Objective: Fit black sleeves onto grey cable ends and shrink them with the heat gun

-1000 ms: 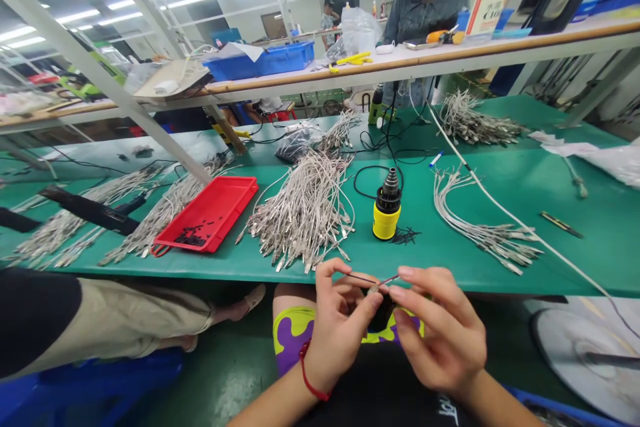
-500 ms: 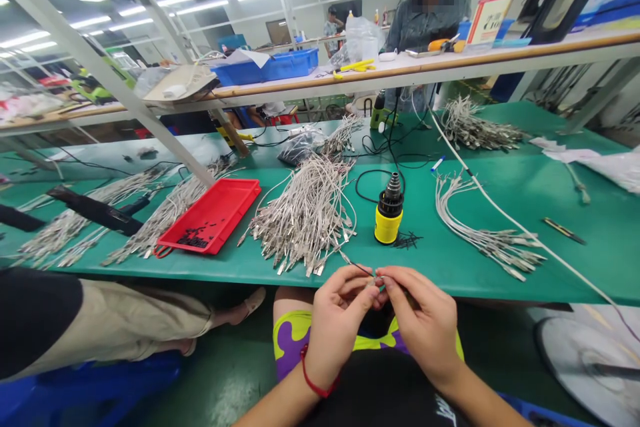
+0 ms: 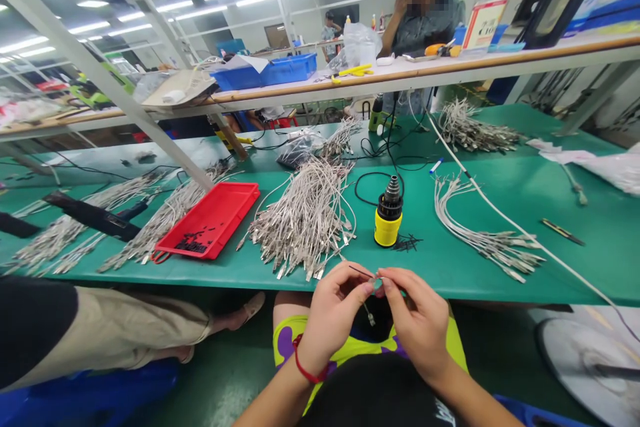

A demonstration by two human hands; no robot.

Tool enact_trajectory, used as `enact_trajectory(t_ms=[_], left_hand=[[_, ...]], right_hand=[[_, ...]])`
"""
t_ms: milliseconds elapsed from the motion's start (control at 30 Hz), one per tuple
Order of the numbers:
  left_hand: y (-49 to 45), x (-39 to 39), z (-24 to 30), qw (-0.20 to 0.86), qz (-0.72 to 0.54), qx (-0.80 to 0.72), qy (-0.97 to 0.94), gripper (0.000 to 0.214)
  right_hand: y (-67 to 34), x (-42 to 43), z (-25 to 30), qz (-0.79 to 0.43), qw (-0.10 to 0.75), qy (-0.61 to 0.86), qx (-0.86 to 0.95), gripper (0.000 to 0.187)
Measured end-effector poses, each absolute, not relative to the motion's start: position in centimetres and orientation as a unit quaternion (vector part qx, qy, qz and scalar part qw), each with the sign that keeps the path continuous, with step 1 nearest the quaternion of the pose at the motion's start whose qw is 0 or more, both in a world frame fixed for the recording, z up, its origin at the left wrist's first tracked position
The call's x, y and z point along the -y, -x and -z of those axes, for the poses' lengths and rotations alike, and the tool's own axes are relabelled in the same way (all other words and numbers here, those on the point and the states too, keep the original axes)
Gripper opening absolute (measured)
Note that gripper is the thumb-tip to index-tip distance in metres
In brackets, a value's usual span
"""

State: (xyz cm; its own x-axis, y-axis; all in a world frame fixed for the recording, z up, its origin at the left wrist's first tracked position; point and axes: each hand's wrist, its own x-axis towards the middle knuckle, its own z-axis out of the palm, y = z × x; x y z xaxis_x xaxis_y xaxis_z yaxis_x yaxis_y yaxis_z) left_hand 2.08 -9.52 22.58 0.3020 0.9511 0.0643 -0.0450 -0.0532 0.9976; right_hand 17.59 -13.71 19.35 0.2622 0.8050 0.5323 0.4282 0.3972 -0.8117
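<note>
Over my lap, just off the bench's near edge, my two hands meet at the fingertips. My left hand (image 3: 336, 313) is closed on a thin white cable, whose metal connector (image 3: 371, 317) dangles below the fingers. A thin black tube (image 3: 361, 271) sticks out above this hand. My right hand (image 3: 420, 317) pinches at the same spot, where a short pale loop of the cable (image 3: 378, 283) shows between the fingertips. Exactly how tube and cable meet is hidden by fingers. Beyond the hands, a yellow hot air gun (image 3: 387, 217) stands nozzle up beside loose black tubes (image 3: 409, 242).
A heap of white cables (image 3: 303, 220) lies left of centre on the green bench (image 3: 480, 200), beside a red tray (image 3: 225, 210) with small black pieces. More cables (image 3: 480, 237) and tweezers (image 3: 563, 231) lie right. A person's leg (image 3: 145, 320) is close at left.
The cable's connector now hangs below my left hand, and the black tube points more to the upper left. A person across the bench has raised a hand to the head.
</note>
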Motion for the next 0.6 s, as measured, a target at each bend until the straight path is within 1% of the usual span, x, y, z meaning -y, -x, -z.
enact_trajectory(t_ms=[100,233,333,500,600], left_hand=[[-2.7,9.8,-22.4,0.617,-0.459,-0.375,-0.518,0.010],[-3.1,10.0,-22.7,0.655,-0.476,-0.360,-0.464,0.013],[-3.0,9.8,-22.9,0.645,-0.485,-0.362,-0.467,0.012],[-2.5,9.4,-22.4,0.591,-0.486,-0.386,-0.515,0.008],[-2.4,9.4,-21.9,0.599,-0.495,-0.389,-0.496,0.010]], right_hand=[[-17.1,13.7,-19.0,-0.214,0.603,0.537,0.549,0.015],[-16.6,13.4,-18.8,-0.244,0.613,0.529,0.534,0.013],[-16.4,13.2,-18.9,-0.261,0.610,0.518,0.540,0.012],[-16.2,12.9,-19.0,-0.271,0.605,0.492,0.565,0.015],[-16.0,12.6,-19.0,-0.282,0.591,0.487,0.578,0.016]])
